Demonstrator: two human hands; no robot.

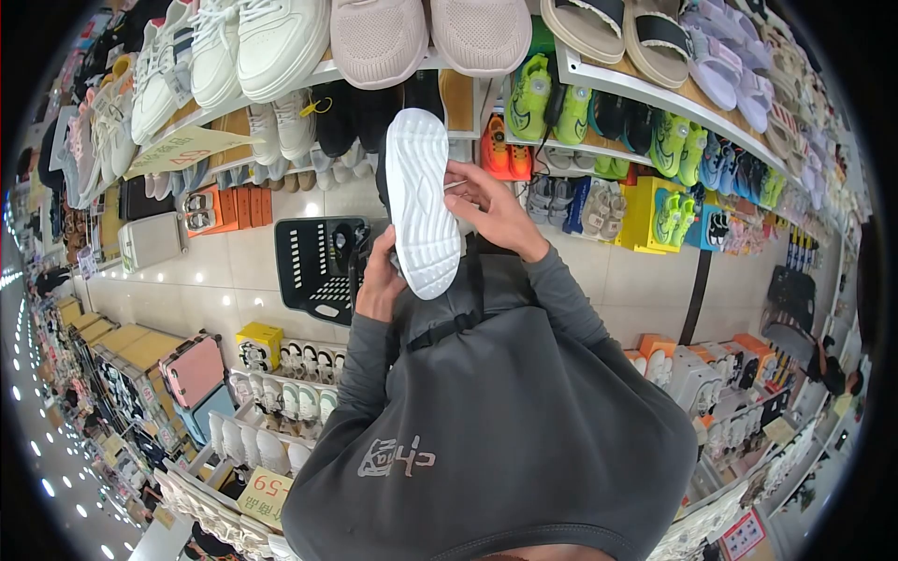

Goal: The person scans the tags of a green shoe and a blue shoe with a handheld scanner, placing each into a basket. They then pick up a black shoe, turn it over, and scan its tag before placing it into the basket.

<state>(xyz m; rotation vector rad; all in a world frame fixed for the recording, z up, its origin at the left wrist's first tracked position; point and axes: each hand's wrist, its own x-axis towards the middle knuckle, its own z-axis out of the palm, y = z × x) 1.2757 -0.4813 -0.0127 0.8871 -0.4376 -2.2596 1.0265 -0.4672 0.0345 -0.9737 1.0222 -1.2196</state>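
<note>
A shoe (421,201) is held up before my chest with its white, wave-grooved sole facing the camera. A strip of dark upper shows along its left edge; the rest of the upper is hidden behind the sole. My left hand (381,279) grips the lower left edge, fingers partly out of sight underneath. At the upper right edge, my right hand (491,208) has its thumb and bent fingers closed on the side of the shoe.
Shelves of shoes stand ahead, with white sneakers (281,47), beige knit shoes (379,37), sandals (655,42) and green sports shoes (533,98). A black shopping basket (292,271) is on the floor to the left. A pink suitcase (194,367) stands at lower left, near more shoe racks.
</note>
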